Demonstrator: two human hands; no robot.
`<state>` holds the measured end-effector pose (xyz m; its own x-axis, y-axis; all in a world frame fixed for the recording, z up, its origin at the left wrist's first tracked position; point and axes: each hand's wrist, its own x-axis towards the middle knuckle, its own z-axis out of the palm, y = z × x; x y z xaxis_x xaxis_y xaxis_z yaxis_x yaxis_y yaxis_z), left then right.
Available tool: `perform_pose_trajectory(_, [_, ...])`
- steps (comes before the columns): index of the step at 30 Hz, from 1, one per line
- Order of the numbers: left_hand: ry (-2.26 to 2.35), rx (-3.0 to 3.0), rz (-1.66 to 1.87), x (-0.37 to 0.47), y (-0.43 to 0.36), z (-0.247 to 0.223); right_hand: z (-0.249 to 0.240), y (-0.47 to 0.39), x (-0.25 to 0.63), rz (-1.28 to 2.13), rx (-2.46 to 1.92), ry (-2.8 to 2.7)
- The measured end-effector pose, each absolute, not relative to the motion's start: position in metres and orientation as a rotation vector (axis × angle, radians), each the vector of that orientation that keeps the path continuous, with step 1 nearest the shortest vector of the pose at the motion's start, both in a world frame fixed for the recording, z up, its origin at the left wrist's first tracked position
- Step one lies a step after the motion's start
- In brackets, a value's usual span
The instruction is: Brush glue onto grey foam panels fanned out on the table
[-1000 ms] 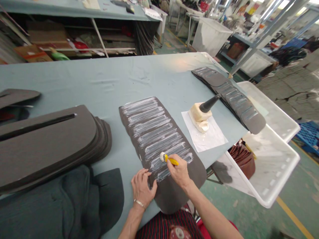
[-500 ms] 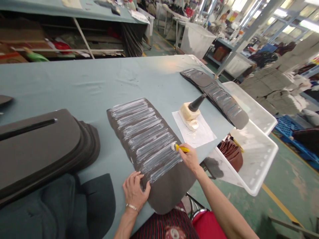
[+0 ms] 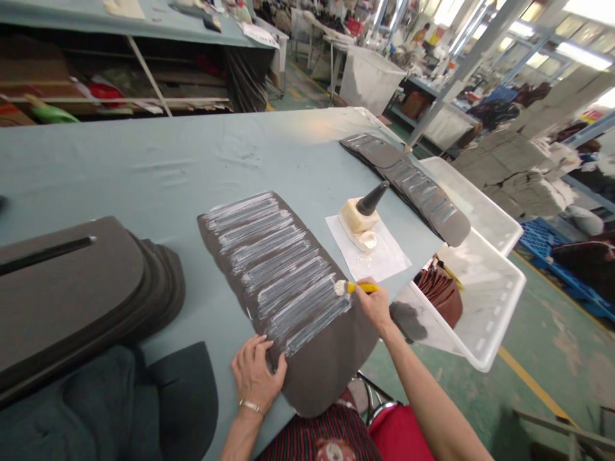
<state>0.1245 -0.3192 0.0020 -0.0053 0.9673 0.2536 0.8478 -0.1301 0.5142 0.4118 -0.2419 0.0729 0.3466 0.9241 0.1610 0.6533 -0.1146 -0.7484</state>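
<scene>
In my right hand is a small brush with a yellow handle, gripped between thumb and fingers. Its whitish bristles are at the right edge of the white strips on a dark grey panel. Rows of streaky white coating cross the panel, while its rounded near end is bare. My left hand lies with fingers spread on the panel's left edge. A cream bottle with a black cone nozzle stands on a white sheet beyond the brush, with a white blob at its foot.
Stacked dark panels sit at the left, beside dark cloth. More coated panels overlap along the table's right edge. White plastic bins stand on the floor at right, one with brown pieces. Another table is behind.
The brush and my right hand have shifted slightly right, toward the panel's right edge. My left hand stays on the panel. The whole view has moved a little.
</scene>
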Motion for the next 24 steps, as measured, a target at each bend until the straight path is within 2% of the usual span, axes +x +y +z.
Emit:
perform_pose_trajectory(6, [1.909,2.076,0.838,0.122,-0.319,0.002,0.079,-0.232,0.427,0.33,-1.836,-1.588])
perform_pose_trajectory(11, [1.807,2.058,0.903,0.108,-0.318,-0.007,0.083,-0.226,0.426,0.305,-1.812,-1.405])
perform_pose_trajectory(15, [1.798,2.017,0.95,0.1,-0.317,-0.015,0.063,-0.205,0.425,0.37,-1.733,-1.527])
perform_pose_trajectory(18, [1.805,2.033,0.944,0.1,-0.318,-0.019,0.043,-0.195,0.422,0.404,-1.83,-1.636])
perform_pose_trajectory(24, [1.965,1.989,0.897,0.115,-0.32,-0.017,0.022,-0.222,0.424,0.136,-2.002,-1.789])
